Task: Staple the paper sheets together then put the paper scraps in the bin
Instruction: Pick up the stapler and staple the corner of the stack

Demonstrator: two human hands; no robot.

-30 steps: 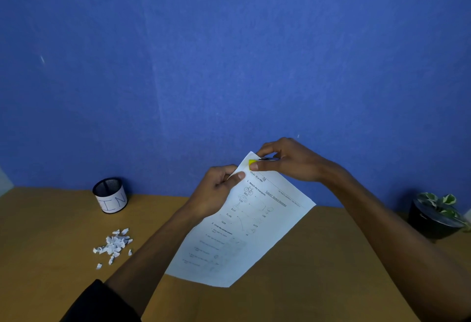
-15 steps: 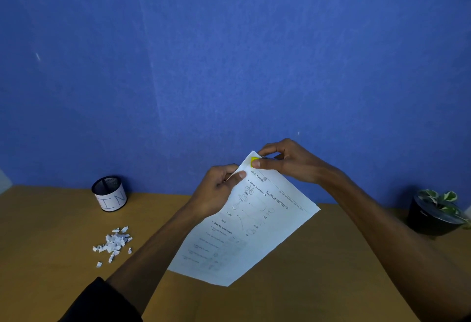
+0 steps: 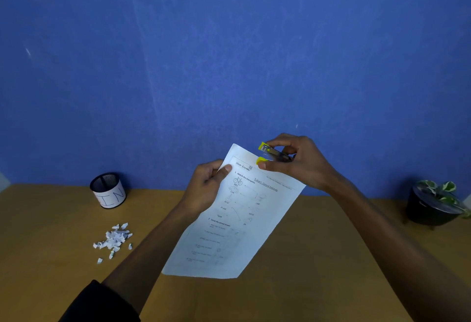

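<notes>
The printed paper sheets (image 3: 237, 222) hang tilted in the air above the desk, pinched near their top left corner by my left hand (image 3: 206, 184). My right hand (image 3: 293, 161) grips a small yellow stapler (image 3: 270, 154) just off the sheets' upper right edge; its jaws are apart and its lower yellow tip touches the paper's edge. A pile of white paper scraps (image 3: 113, 240) lies on the desk at the left. Behind it stands the bin (image 3: 108, 190), a black mesh cup with a white label.
The wooden desk (image 3: 318, 258) runs up to a blue wall. A black pot with a green-and-white plant (image 3: 433, 207) stands at the far right edge.
The stapler was clamped on the sheets' top corner; now my right hand has pulled it back to the right and its jaws have come apart. The sheets hardly moved.
</notes>
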